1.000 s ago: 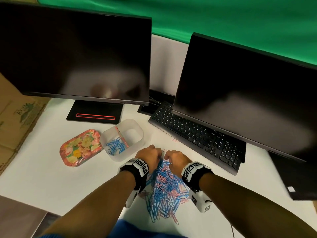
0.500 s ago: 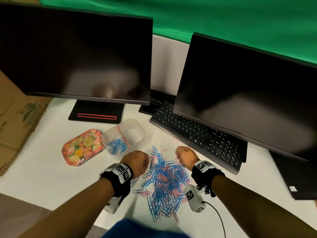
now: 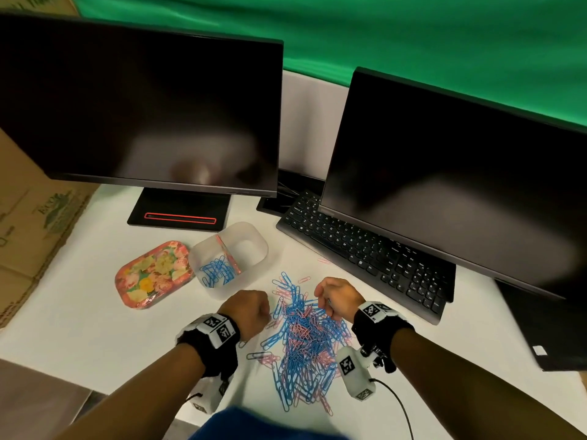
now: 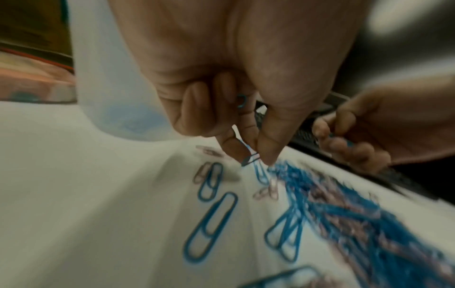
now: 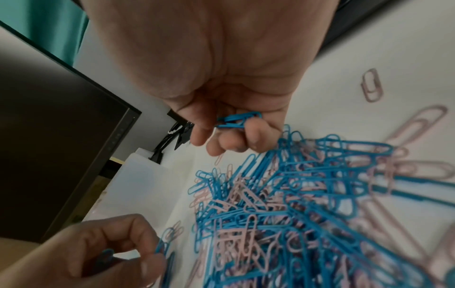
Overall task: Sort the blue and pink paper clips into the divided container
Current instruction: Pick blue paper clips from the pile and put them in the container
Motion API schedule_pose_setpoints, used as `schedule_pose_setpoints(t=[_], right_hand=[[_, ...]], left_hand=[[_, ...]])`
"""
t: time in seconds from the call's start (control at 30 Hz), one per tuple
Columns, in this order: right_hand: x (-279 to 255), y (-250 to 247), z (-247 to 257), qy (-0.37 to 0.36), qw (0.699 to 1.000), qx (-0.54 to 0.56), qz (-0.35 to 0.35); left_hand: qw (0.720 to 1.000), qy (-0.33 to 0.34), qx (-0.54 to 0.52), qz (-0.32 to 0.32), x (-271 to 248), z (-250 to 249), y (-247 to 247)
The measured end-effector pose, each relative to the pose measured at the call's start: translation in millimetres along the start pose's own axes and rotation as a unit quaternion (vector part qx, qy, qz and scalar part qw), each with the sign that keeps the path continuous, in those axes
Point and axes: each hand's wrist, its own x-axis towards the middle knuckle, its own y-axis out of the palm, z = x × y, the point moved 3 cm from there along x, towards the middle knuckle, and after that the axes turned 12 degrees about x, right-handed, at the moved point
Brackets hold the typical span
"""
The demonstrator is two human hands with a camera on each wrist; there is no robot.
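A heap of blue and pink paper clips lies on the white desk between my hands. My left hand sits at the heap's left edge, thumb and forefinger pinching a blue clip, another blue clip tucked under its curled fingers. My right hand hovers over the heap's far right, fingers curled round a few blue clips. The translucent divided container stands beyond the left hand; its left compartment holds blue clips, and a pink divider strip separates a right compartment that looks empty.
A floral tray lies left of the container. Two dark monitors and a black keyboard stand behind the heap. A cardboard box is at the far left. Loose pink clips lie near the keyboard.
Both hands were together at the heap's far end a second ago; they have drawn apart, left hand back and leftward, right hand to the right, each holding blue clips.
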Motion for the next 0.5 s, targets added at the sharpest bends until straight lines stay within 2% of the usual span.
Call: schedule_pose_setpoints(t=[0.07, 0.13, 0.2, 0.27, 0.3, 0.37, 0.5], right_hand=[[-4, 8, 6, 0.007, 1.000, -0.007, 0.013], [-8, 19, 12, -0.018, 0.997, -0.071, 0.031], [-14, 33, 17, -0.078, 0.975, -0.200, 0.058], [-23, 50, 18, -0.118, 0.940, -0.301, 0.107], [-27, 60, 19, -0.137, 0.919, -0.348, 0.129], [-31, 80, 18, -0.177, 0.872, -0.427, 0.159], [-31, 119, 15, -0.241, 0.794, -0.519, 0.203]], left_hand=[[0.998, -0.001, -0.060, -0.007, -7, 7, -8], [0.992, 0.005, -0.125, -0.004, -14, 19, -12], [0.988, 0.001, -0.152, 0.011, -21, 32, -13], [0.982, -0.025, -0.184, 0.039, -24, 40, -12], [0.970, -0.049, -0.229, 0.057, -25, 43, -11], [0.927, -0.111, -0.350, 0.082, -30, 48, -8], [0.836, -0.170, -0.518, 0.070, -38, 61, 0]])
